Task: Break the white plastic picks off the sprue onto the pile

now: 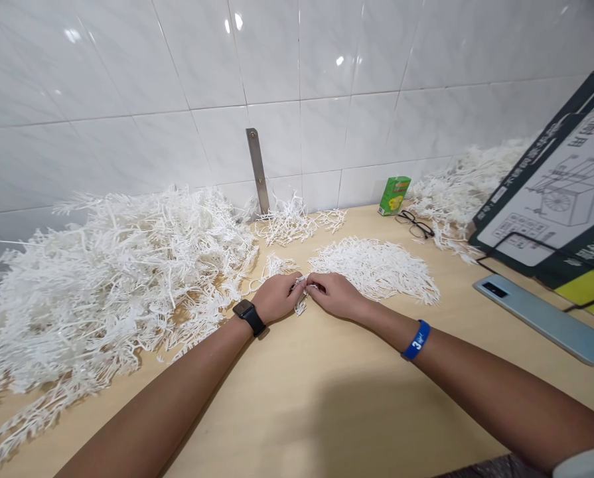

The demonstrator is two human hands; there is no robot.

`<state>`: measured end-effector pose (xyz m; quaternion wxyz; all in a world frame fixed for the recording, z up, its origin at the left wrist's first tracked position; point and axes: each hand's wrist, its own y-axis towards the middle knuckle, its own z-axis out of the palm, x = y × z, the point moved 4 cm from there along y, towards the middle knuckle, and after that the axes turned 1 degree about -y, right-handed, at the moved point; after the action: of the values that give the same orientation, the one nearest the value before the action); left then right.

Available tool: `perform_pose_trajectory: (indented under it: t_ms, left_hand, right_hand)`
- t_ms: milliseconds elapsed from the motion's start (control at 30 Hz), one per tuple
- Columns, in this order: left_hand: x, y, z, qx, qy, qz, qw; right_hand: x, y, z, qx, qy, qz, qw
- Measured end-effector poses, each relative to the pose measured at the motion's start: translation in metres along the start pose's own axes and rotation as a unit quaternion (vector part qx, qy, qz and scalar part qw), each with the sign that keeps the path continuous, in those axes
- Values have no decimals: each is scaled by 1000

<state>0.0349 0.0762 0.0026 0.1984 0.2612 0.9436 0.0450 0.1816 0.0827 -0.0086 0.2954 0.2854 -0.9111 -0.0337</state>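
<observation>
My left hand (279,296) and my right hand (334,293) meet above the middle of the table, fingers pinched close together. Between them is a small white branched plastic piece (301,304), its thin ends hanging below the fingertips; both hands appear to grip it. Left of my left hand rises a big tangled heap of white branched pieces (112,279). Just beyond my right hand lies a flatter pile of short white pieces (376,265). A few loose strands (277,264) lie behind my left hand. The fingers partly hide the held piece.
A metal strip (257,169) stands upright against the tiled wall (326,60). Toward the back right are a green box (395,196), eyeglasses (416,224) and another white heap (463,186). A large printed carton (550,192) leans at right, with a phone (545,318) before it on the table (287,398).
</observation>
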Motion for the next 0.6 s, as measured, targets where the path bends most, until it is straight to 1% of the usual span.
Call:
perform_pose_trajectory:
  t_ms: [600]
  left_hand:
    - [-2,0,-2,0,-2,0,1000]
  right_hand:
    - [1,0,-1,4,-2,2,1000]
